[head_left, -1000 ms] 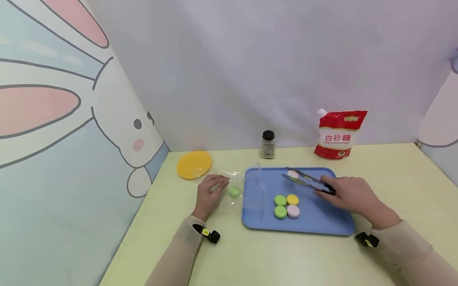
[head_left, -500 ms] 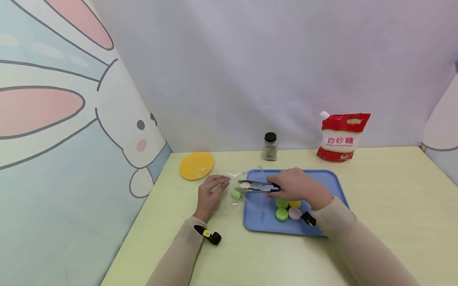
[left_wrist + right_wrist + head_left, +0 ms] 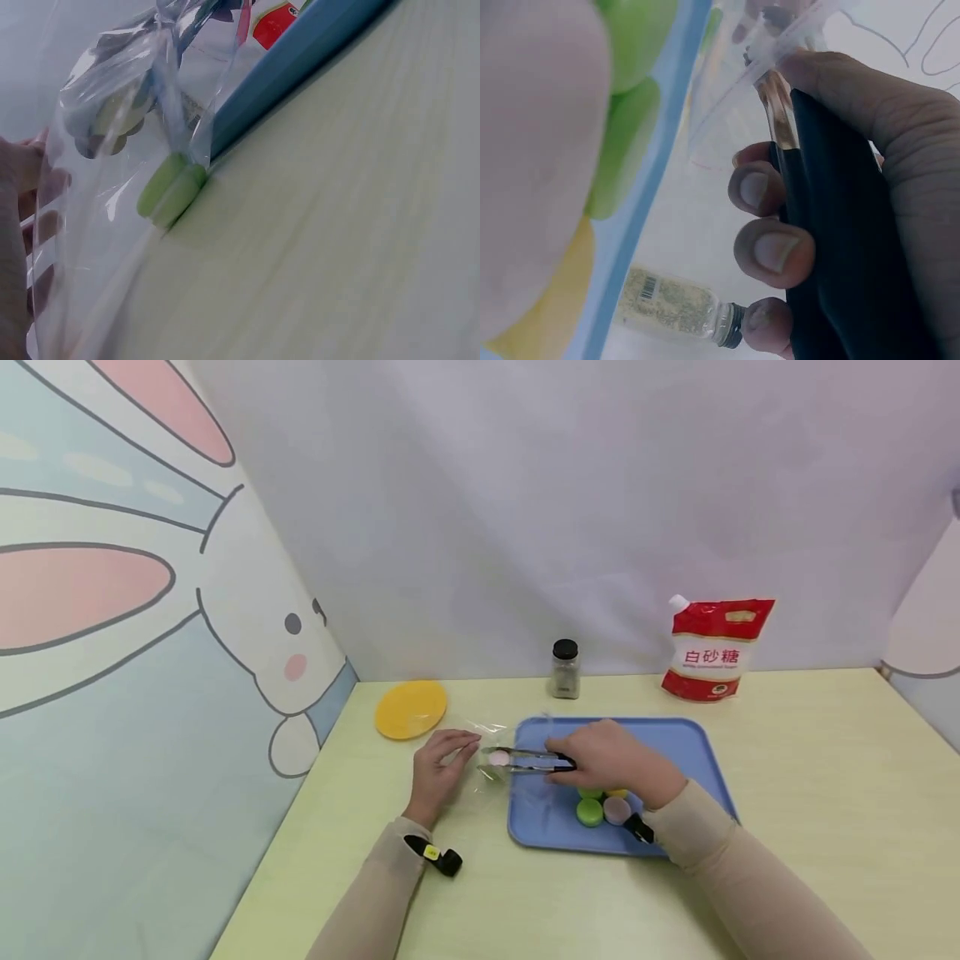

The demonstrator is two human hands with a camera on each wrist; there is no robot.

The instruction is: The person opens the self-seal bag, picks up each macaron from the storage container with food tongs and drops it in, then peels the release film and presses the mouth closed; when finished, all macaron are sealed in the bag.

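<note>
So, one round green macaron (image 3: 171, 193) sits in the clear plastic bag (image 3: 112, 206); a round pink macaron (image 3: 498, 760) is between the tips of the black-handled metal tongs (image 3: 534, 769), apparently inside too, unreleased. Four macarons (image 3: 589, 812) left, near edge of the blue rectangular tray (image 3: 682, 739). Left hand (image 3: 441, 770) pinches the bag; right hand (image 3: 611, 764) grips the tongs. Versus a second ago: tongs reach past the tray's left edge, not its far half.

Large red characters on the red-and-white plastic pouch with a white spout (image 3: 717, 651) read "白砂糖"; the line beneath is too small to read surely. A barcode marks the clear, black-lidded jar (image 3: 671, 304). The small yellow wristband tag's (image 3: 431, 852) print is illegible.
</note>
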